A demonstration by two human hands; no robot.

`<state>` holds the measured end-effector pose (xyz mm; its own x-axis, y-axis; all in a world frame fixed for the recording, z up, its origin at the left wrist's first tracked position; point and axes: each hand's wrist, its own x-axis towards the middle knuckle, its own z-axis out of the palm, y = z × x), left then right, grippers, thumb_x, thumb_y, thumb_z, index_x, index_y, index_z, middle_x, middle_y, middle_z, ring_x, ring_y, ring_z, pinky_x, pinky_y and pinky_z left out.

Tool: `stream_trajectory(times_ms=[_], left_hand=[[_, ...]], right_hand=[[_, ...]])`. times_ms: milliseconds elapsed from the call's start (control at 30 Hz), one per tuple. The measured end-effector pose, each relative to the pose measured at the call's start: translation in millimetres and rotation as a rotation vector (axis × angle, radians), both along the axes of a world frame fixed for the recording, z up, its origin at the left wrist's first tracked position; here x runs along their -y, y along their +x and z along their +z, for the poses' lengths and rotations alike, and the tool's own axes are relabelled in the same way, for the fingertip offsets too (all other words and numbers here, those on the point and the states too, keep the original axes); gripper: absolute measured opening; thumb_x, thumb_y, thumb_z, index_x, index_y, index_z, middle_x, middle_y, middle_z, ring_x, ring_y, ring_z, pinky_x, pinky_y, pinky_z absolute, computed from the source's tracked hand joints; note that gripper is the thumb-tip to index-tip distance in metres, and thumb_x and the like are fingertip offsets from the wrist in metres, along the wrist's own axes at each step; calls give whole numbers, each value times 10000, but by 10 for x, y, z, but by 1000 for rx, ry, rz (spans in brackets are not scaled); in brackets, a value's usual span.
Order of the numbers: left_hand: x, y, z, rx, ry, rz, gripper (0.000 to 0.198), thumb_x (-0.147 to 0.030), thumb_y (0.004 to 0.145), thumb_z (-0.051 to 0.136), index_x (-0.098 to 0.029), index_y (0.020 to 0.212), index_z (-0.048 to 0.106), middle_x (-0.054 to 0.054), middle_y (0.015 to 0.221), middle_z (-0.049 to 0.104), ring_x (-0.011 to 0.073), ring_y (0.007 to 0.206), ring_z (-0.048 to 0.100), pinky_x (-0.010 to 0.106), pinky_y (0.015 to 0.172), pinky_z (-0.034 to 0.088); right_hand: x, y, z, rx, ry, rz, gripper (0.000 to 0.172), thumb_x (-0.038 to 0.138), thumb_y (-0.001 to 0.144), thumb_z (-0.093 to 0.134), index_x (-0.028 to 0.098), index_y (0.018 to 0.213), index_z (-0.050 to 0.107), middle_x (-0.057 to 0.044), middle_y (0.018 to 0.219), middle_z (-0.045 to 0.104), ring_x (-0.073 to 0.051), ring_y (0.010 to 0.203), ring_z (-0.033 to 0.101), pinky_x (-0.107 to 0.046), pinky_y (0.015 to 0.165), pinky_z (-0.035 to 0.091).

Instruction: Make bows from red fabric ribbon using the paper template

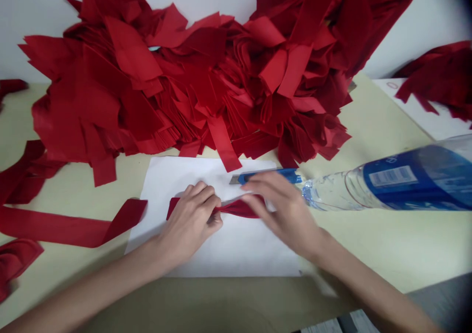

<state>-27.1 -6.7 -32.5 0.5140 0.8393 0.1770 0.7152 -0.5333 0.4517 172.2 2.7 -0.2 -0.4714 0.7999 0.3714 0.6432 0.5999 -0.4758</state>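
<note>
On a white sheet of paper lies a dark red fabric strip, gathered narrow near its middle and flaring toward both ends. My left hand is closed on the strip, thumb and fingers pinching the gathered part. Over the strip's right end, my right hand has its thumb and fingertips drawn close together; anything between them is too small to make out. Just behind the right fingers lies a blue utility knife, its blade pointing left.
A large heap of red fabric pieces stands behind the paper. Loose red strips lie at left. A clear plastic bottle with a blue label lies on its side at right. More red pieces sit on another sheet at far right.
</note>
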Motion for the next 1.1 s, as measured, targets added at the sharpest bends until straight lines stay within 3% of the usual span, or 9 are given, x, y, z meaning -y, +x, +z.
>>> stream_trajectory(times_ms=[133,300,367,433,500,567,800,1000,1100], left_hand=[[-17,5,-12,29,-39,-18,151,-54,762,478,-151,690,570,33,727,555,201,804,460,352,723,393],[-97,-77,212,179,-183,29,125,-79,740,498,-174,699,567,22,740,544,201,812,444,361,749,363],[-145,-131,349,354,-430,86,87,-128,721,527,-195,679,562,5,730,516,187,772,434,337,717,358],[-189,-176,444,581,-860,120,60,-196,719,523,-205,681,569,-1,731,490,173,724,428,313,667,358],[-219,-201,461,839,-1214,140,94,-244,723,492,-206,698,574,0,739,479,162,695,424,297,644,361],[-231,-209,410,1064,-1381,142,119,-257,731,471,-204,704,574,1,764,486,153,698,425,283,654,374],[-210,-206,199,1356,-1447,114,108,-240,750,487,-191,706,572,5,828,500,139,776,442,236,737,415],[-216,-188,166,1348,-1454,163,107,-232,765,482,-195,707,564,9,821,496,143,779,468,239,728,433],[-197,-174,173,1320,-1443,175,117,-232,774,480,-199,704,567,14,811,500,151,762,484,258,709,444]], right_hand=[[43,319,235,5,84,-296,140,142,889,507,186,970,612,-60,925,640,-179,850,617,-305,740,483],[137,487,121,388,48,-306,158,145,888,475,168,964,612,-65,930,664,-216,764,638,-323,622,475],[140,455,12,512,26,-281,145,173,881,498,148,962,616,-81,938,669,-251,794,638,-347,617,479],[121,400,-83,569,45,-269,175,200,865,541,116,1003,607,-100,943,671,-280,847,630,-372,661,492],[95,353,-149,584,59,-275,189,201,852,564,102,1008,602,-100,889,673,-281,821,626,-380,675,492],[77,331,-184,565,34,-292,131,172,854,550,120,957,611,-83,828,668,-261,758,622,-366,648,484],[126,327,-73,289,-225,-247,146,155,892,488,176,914,631,-44,872,659,-192,754,619,-306,654,464],[106,275,238,29,-477,-159,107,197,853,554,210,834,658,12,778,668,-96,545,523,-241,545,422],[45,257,372,-115,-590,-115,128,279,855,565,212,846,675,-5,787,686,-111,590,563,-240,541,438]])
